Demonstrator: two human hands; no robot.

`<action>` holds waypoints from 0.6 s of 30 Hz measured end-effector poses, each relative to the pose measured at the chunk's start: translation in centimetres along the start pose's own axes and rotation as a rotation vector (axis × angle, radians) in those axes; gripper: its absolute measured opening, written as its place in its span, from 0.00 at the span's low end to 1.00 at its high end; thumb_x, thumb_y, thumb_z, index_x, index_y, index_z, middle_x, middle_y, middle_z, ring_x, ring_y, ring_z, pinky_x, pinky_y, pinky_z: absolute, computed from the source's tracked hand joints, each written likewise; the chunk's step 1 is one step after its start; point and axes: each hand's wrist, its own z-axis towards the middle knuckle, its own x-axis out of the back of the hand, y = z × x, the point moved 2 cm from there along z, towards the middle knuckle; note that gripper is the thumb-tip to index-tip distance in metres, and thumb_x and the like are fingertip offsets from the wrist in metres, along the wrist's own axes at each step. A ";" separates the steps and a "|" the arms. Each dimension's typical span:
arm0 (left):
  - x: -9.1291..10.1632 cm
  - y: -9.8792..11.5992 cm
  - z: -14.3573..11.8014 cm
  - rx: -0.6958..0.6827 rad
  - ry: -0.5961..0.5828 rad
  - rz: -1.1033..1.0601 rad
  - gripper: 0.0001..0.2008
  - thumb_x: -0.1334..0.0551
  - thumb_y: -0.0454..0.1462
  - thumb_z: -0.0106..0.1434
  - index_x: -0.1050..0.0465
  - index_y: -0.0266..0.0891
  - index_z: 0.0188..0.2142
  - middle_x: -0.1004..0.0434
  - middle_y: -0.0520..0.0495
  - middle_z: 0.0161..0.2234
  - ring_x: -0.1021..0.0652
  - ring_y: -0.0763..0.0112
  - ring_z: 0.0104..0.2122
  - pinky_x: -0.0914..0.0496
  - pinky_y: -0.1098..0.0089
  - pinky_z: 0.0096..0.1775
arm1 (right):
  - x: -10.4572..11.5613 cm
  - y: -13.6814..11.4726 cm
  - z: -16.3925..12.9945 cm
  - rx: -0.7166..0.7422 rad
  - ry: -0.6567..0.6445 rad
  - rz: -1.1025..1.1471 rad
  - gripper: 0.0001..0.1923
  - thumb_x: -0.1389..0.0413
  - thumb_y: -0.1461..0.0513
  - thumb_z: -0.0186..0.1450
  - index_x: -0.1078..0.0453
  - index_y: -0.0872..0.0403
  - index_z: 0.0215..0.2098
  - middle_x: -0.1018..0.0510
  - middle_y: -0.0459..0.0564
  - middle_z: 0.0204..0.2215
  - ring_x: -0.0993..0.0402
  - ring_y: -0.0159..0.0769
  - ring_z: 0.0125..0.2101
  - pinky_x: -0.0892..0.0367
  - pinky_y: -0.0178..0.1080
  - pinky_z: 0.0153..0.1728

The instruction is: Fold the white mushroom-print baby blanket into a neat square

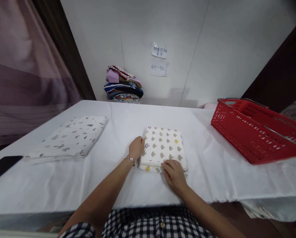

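our left hand (136,147) and right hand (173,173) rest flat and open on the folded cloth (163,148); soft, light, best lifted by its edges

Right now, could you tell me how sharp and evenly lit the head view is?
Head view: the folded mushroom-print cloth and both hands are sharp under soft, even light; straight edges bow toward the corners; the curtain at left is blurred; corners darken.

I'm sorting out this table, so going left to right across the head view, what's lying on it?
Dark flat object → folded leaf-print cloth → left hand → folded mushroom-print cloth → red basket.
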 end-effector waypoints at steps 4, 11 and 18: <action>-0.3 1.0 -2.4 -0.352 0.160 -0.049 0.13 0.49 0.41 0.64 0.33 0.39 0.43 0.29 0.43 0.44 0.29 0.62 0.46 0.35 0.62 0.45 | 0.0 -0.1 0.1 -0.008 -0.021 0.008 0.15 0.52 0.67 0.63 0.33 0.52 0.47 0.29 0.53 0.40 0.36 0.39 0.41 0.39 0.44 0.41; -2.3 0.3 -4.9 -0.526 0.023 0.020 0.17 0.51 0.41 0.66 0.36 0.42 0.51 0.35 0.45 0.55 0.38 0.62 0.57 0.42 0.54 0.55 | 0.7 -0.1 0.2 0.003 -0.069 0.030 0.17 0.51 0.68 0.62 0.34 0.53 0.49 0.28 0.53 0.43 0.35 0.40 0.43 0.38 0.45 0.44; -2.0 2.1 -8.0 -0.791 0.022 0.153 0.24 0.48 0.46 0.64 0.43 0.42 0.58 0.40 0.43 0.59 0.44 0.58 0.61 0.52 0.49 0.59 | 2.1 0.1 -0.4 0.082 -0.080 0.091 0.20 0.50 0.69 0.61 0.36 0.54 0.52 0.28 0.54 0.48 0.35 0.38 0.49 0.36 0.47 0.49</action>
